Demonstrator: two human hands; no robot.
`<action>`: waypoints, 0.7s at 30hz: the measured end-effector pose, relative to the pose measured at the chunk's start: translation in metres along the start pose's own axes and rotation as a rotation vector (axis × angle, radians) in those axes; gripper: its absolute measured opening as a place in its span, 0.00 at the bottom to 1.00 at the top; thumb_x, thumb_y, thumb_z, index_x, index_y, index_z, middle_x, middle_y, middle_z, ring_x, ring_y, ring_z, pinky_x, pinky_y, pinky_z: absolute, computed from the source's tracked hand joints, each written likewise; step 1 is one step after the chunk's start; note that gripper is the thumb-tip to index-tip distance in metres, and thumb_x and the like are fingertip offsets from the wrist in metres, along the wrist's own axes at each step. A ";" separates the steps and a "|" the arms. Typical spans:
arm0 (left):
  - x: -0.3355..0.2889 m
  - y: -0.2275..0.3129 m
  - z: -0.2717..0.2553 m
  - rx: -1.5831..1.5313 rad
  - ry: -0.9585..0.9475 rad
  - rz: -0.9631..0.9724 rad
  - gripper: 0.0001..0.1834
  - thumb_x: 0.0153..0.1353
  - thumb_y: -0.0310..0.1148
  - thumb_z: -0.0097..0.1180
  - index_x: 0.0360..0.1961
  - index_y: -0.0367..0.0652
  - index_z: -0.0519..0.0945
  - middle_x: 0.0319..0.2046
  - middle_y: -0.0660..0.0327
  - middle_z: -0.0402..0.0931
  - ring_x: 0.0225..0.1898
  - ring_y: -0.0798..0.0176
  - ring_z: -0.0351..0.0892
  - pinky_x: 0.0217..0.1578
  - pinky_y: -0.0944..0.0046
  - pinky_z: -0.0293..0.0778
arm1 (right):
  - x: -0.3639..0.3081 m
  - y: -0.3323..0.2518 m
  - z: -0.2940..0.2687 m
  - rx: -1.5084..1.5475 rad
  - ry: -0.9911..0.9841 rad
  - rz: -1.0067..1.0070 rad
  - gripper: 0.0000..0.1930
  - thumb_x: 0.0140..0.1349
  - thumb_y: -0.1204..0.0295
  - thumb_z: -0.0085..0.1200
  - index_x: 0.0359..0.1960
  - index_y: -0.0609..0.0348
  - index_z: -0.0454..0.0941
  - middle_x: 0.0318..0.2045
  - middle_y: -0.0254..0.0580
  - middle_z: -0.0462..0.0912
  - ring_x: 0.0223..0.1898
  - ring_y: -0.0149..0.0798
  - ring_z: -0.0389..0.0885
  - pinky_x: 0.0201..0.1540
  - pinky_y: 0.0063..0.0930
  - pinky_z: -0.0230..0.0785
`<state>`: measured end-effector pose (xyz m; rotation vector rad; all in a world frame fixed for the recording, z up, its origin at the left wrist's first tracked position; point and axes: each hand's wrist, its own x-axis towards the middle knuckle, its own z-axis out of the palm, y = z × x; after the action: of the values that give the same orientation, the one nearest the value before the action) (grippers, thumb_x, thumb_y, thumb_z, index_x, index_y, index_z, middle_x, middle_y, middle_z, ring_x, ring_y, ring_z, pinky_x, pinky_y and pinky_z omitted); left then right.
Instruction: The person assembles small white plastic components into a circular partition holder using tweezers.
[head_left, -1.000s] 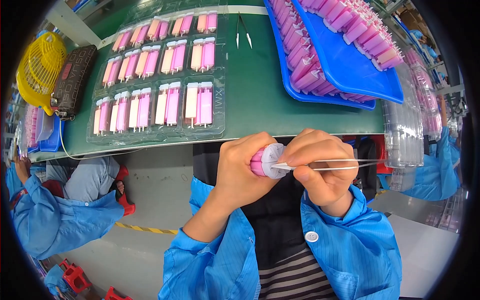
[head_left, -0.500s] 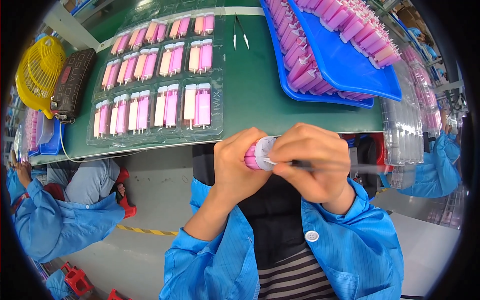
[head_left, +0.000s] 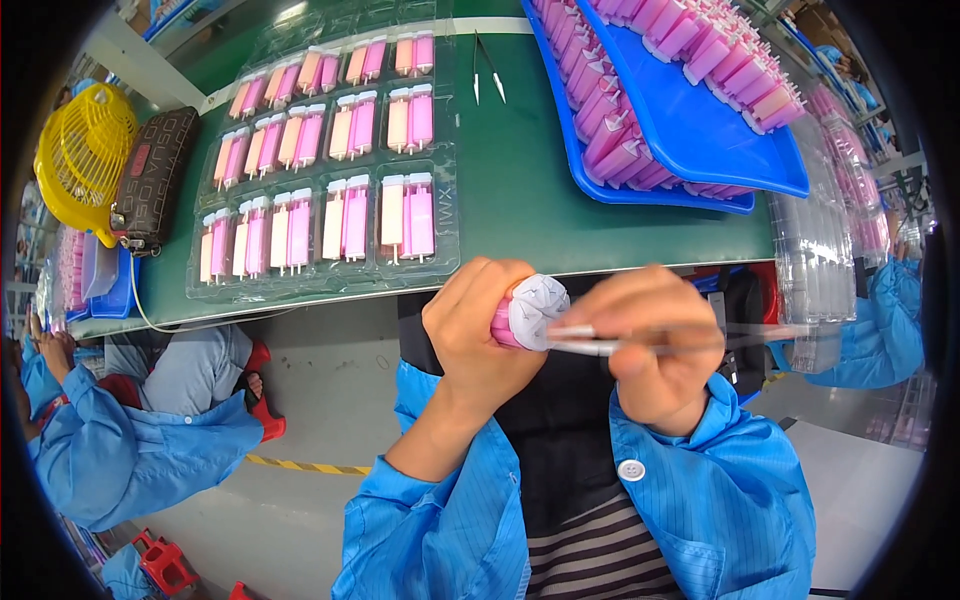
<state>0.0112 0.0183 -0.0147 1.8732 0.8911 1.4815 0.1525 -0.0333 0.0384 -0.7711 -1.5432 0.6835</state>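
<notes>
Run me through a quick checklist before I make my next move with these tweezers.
1. Left hand wrapped around the pink bundle with white ends: ok.
2. Right hand holding the tweezers: ok.
3. Tweezer tips clear of the white ends: cannot tell, they overlap in view and the tweezers are blurred.
4. Spare tweezers lying on the green table: ok.
5. Upper blue tray squared over the lower blue tray: not ok, it sits askew.

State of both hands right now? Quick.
Left hand: closed, holding a pink-and-white bundle.
Right hand: closed, holding tweezers; fingers and tweezers blurred.
</notes>
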 end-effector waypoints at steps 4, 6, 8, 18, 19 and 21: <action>0.000 0.001 0.003 0.095 0.073 0.080 0.13 0.43 0.27 0.70 0.28 0.37 0.78 0.23 0.58 0.76 0.22 0.62 0.76 0.24 0.67 0.69 | 0.002 0.006 0.008 0.036 0.176 0.076 0.08 0.57 0.80 0.62 0.38 0.68 0.80 0.33 0.50 0.85 0.33 0.38 0.83 0.35 0.25 0.74; 0.000 0.000 0.003 0.113 0.078 0.097 0.12 0.43 0.27 0.70 0.28 0.37 0.78 0.22 0.58 0.75 0.22 0.61 0.76 0.24 0.67 0.69 | 0.003 0.005 0.009 0.023 0.190 0.105 0.08 0.56 0.81 0.62 0.38 0.67 0.80 0.33 0.50 0.85 0.32 0.38 0.83 0.34 0.25 0.75; 0.000 0.000 0.003 0.123 0.087 0.114 0.12 0.43 0.27 0.70 0.28 0.37 0.78 0.22 0.58 0.75 0.22 0.60 0.75 0.23 0.66 0.68 | 0.004 0.005 0.007 -0.009 0.166 0.086 0.08 0.55 0.81 0.63 0.37 0.67 0.81 0.33 0.50 0.85 0.32 0.37 0.83 0.33 0.25 0.74; 0.002 0.002 0.003 0.153 0.097 0.119 0.14 0.37 0.23 0.69 0.27 0.39 0.77 0.22 0.58 0.73 0.23 0.56 0.74 0.23 0.63 0.69 | 0.004 0.008 0.008 -0.113 0.142 0.021 0.08 0.55 0.81 0.64 0.36 0.66 0.80 0.31 0.49 0.84 0.30 0.37 0.83 0.31 0.23 0.74; 0.002 0.002 0.003 0.162 0.100 0.122 0.14 0.37 0.23 0.69 0.27 0.39 0.77 0.22 0.58 0.73 0.23 0.56 0.74 0.23 0.62 0.70 | 0.004 0.008 0.009 -0.114 0.144 0.021 0.08 0.55 0.81 0.64 0.36 0.66 0.80 0.31 0.49 0.84 0.30 0.37 0.83 0.31 0.23 0.74; 0.002 0.001 0.003 0.170 0.102 0.127 0.14 0.37 0.22 0.68 0.27 0.39 0.77 0.22 0.58 0.73 0.23 0.56 0.74 0.23 0.62 0.70 | 0.002 0.009 0.010 -0.078 0.175 0.024 0.07 0.56 0.81 0.63 0.36 0.66 0.80 0.31 0.49 0.84 0.30 0.37 0.83 0.31 0.24 0.74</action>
<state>0.0147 0.0190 -0.0132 2.0238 0.9891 1.6349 0.1430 -0.0261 0.0318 -0.8858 -1.4094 0.5614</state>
